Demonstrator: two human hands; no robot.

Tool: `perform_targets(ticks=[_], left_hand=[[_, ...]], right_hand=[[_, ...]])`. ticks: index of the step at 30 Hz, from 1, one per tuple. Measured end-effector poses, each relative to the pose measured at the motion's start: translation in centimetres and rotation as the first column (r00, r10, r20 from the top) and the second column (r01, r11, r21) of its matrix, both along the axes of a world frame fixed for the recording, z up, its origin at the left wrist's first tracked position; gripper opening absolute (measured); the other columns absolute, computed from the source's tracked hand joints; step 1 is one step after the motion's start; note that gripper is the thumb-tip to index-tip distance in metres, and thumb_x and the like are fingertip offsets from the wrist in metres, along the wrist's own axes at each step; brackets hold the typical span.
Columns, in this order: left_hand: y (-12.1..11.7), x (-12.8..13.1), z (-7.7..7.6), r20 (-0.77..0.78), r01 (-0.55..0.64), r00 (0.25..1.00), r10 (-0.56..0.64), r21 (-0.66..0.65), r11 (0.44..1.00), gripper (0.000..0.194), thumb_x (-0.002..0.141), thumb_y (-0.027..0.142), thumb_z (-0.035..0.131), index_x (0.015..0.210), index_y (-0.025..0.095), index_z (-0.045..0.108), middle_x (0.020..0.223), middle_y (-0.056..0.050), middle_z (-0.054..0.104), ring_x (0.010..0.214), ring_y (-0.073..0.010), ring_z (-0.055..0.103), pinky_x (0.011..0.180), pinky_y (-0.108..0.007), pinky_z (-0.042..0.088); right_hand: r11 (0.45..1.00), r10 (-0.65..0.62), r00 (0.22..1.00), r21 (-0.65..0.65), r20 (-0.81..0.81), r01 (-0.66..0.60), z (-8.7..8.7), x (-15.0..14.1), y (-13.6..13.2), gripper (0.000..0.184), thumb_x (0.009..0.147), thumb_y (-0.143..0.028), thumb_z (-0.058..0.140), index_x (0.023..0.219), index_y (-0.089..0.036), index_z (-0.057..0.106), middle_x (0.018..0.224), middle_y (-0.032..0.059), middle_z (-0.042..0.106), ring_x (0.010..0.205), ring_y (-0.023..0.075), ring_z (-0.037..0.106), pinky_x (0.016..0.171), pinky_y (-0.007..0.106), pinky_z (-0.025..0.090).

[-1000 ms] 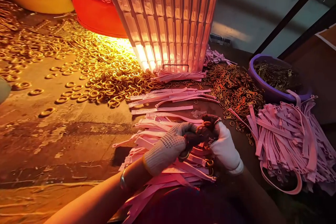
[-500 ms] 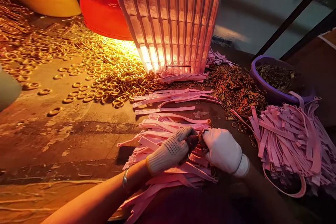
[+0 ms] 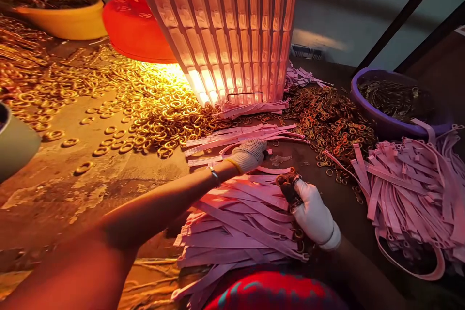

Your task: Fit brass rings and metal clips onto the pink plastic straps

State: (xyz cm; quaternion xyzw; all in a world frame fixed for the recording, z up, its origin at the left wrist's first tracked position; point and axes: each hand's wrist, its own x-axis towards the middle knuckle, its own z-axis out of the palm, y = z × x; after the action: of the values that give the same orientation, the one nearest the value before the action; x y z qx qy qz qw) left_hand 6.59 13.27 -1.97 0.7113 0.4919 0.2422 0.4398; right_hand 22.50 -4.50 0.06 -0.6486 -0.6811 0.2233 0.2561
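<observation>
My left hand (image 3: 249,154), in a knitted dotted glove, is stretched forward and rests fingers down on a loose pink strap (image 3: 236,159) just beyond the stack. My right hand (image 3: 310,210), in a white glove with dark fingertips, is curled around small metal rings (image 3: 286,181) at the right edge of the stack of pink straps (image 3: 243,218) lying in front of me. More pink straps (image 3: 247,133) lie fanned out further back.
A tall ribbed pink basket (image 3: 232,29) stands at the back centre, lit from behind. Gold rings (image 3: 152,111) cover the worktop to the left. Dark metal clasps (image 3: 330,121), a purple bowl (image 3: 385,123), another heap of pink straps (image 3: 410,189), a red basket (image 3: 134,24), a yellow bowl (image 3: 65,19).
My hands, joined over a ring and strap end before, have parted. The left arm has reached forward to the loose straps; the right hand stays at the stack's edge.
</observation>
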Motion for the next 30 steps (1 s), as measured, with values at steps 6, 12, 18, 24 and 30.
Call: perform_targets(ticks=[6, 12, 18, 24, 30], left_hand=[[0.5, 0.4, -1.5, 0.108, 0.029, 0.994, -0.018, -0.099, 0.995, 0.026, 0.076, 0.015, 0.073, 0.056, 0.019, 0.058, 0.054, 0.005, 0.047, 0.051, -0.0089, 0.043, 0.044, -0.016, 0.024], [-3.6, -3.0, 2.3, 0.228, 0.212, 0.965, -0.131, -0.378, 0.901, 0.025, 0.090, 0.042, 0.063, 0.083, 0.017, 0.065, 0.044, 0.007, 0.044, 0.034, -0.0085, 0.033, 0.035, -0.019, 0.027], [-9.0, -4.2, 3.5, 0.401, 0.218, 0.916, 0.016, -0.532, 0.818, 0.040, 0.094, 0.050, 0.055, 0.068, 0.021, 0.050, 0.041, 0.008, 0.035, 0.031, -0.0070, 0.027, 0.031, -0.019, 0.026], [-10.9, -3.1, 3.4, 0.139, 0.212, 0.972, -0.192, -0.150, 0.966, 0.029, 0.095, 0.041, 0.055, 0.075, 0.019, 0.060, 0.058, 0.001, 0.059, 0.049, -0.0117, 0.049, 0.048, -0.023, 0.040], [-11.4, -2.9, 2.3, 0.133, 0.298, 0.949, -0.285, -0.093, 0.950, 0.021, 0.088, 0.028, 0.058, 0.072, 0.018, 0.067, 0.070, -0.004, 0.069, 0.063, -0.0161, 0.056, 0.060, -0.025, 0.044]], right_hand=[[1.000, -0.008, 0.999, -0.020, 0.038, 0.009, 0.1, 0.5, 0.0, 0.030, 0.094, -0.019, 0.051, 0.117, -0.021, 0.069, 0.086, 0.0077, 0.075, 0.083, 0.0244, 0.070, 0.078, 0.032, 0.055], [0.986, 0.073, 0.992, 0.140, 0.099, -0.086, 1.2, 0.3, 1.6, 0.038, 0.083, -0.012, 0.053, 0.117, -0.021, 0.068, 0.106, 0.0094, 0.073, 0.099, 0.0247, 0.066, 0.090, 0.035, 0.053], [0.996, 0.083, 0.909, -0.008, 0.408, -0.088, 3.4, -1.7, 2.0, 0.021, 0.085, -0.014, 0.054, 0.100, -0.017, 0.069, 0.097, 0.0119, 0.072, 0.090, 0.0251, 0.066, 0.078, 0.032, 0.048], [0.994, 0.100, 0.776, -0.032, 0.623, -0.102, 3.1, -2.5, 0.6, 0.017, 0.086, -0.013, 0.052, 0.090, -0.016, 0.068, 0.088, 0.0156, 0.070, 0.080, 0.0280, 0.064, 0.065, 0.034, 0.042], [0.995, 0.076, 0.779, 0.004, 0.622, -0.100, 2.4, -2.0, -0.6, 0.021, 0.086, -0.007, 0.051, 0.097, -0.015, 0.067, 0.099, 0.0170, 0.071, 0.086, 0.0277, 0.065, 0.072, 0.035, 0.046]])
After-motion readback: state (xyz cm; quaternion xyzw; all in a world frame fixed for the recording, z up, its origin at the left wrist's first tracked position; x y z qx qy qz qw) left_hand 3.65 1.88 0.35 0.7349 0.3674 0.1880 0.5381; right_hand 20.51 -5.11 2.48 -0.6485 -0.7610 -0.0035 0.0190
